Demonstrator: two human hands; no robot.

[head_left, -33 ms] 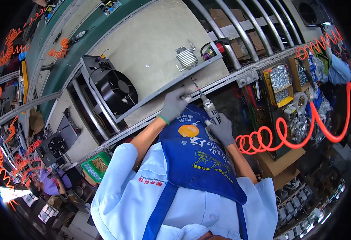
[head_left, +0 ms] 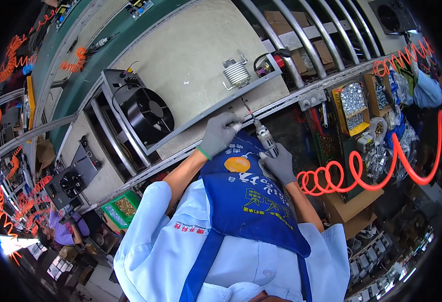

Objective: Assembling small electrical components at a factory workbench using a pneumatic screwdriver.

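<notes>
A grey glove covers my right hand (head_left: 279, 163), its fingers wrapped round an air screwdriver (head_left: 265, 137) with a thin bit pointing up and away from me. My left hand (head_left: 221, 134), also gloved in grey, is closed in a pinch just left of the screwdriver; a small pale bit shows at its fingertips, too small to name. Beyond both hands lies a shallow grey metal housing (head_left: 208, 117) at a slant across the work surface. A black round fan (head_left: 148, 111) sits at its left end. Toward its right end stands a silvery coiled metal part (head_left: 236, 75).
Metal rollers (head_left: 311, 38) run off at the upper right. On the right are a yellow box of metal parts (head_left: 351, 108) and a coiled orange air hose (head_left: 351, 173). A green bin of screws (head_left: 122, 209) stands at the left. Another person (head_left: 65, 229) sits at the lower left.
</notes>
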